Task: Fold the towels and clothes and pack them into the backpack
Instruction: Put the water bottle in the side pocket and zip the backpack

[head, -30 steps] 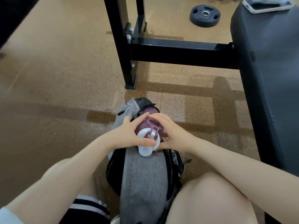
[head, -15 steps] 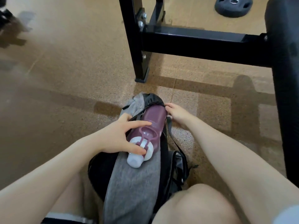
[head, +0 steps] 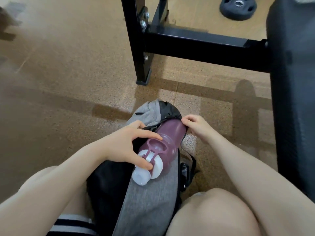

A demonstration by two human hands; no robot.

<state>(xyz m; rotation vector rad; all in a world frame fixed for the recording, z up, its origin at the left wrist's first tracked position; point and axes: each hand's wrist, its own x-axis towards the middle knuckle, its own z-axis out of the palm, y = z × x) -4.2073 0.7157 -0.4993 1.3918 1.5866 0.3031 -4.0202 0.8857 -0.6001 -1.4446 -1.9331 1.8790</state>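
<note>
A grey and black backpack (head: 148, 198) lies on the floor between my knees. A purple water bottle (head: 167, 137) with a white cap lies on top of it, its base in the black mesh side pocket (head: 170, 113). My left hand (head: 126, 147) grips the bottle near its neck and cap. My right hand (head: 196, 125) pinches the pocket's edge beside the bottle's base. No towel or clothes are visible outside the bag.
A black metal frame leg (head: 141, 48) and crossbar (head: 204, 48) stand just beyond the bag. A black padded bench (head: 293, 82) fills the right side. A round weight plate (head: 237, 7) lies on the brown speckled floor at the top.
My right hand left the bottle's cap and went to the pocket's edge at the bottle's base. The bottle now lies longer along the bag, and the view has shifted left.
</note>
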